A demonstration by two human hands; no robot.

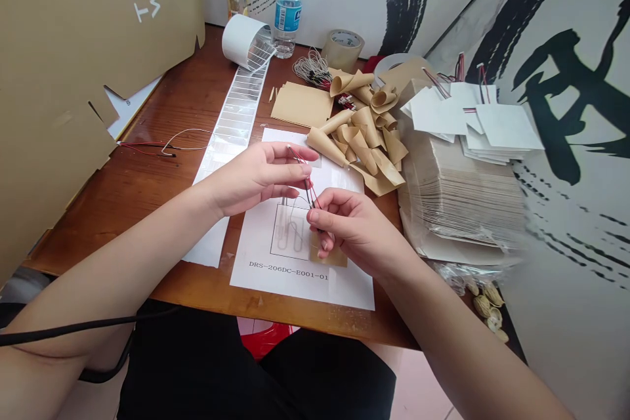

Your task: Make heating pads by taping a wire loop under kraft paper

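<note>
Printed paper sheet [305, 289] on wooden surface [191, 289]. Above it, right hand [359, 233], fingers [327, 213] clamped on thin red-and-black wires [309, 187]; left hand [258, 177], fingers [295, 154] together, touching those wires. Beyond: curled kraft paper strips [359, 144], stacked paper sheets [462, 197], plastic water bottle [288, 0].

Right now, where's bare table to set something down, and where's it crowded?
Bare wood shows left of the foil strip, around the loose wire, and below the printed sheet. The right side is crowded: curled brown paper, white cards and a paper stack.
</note>
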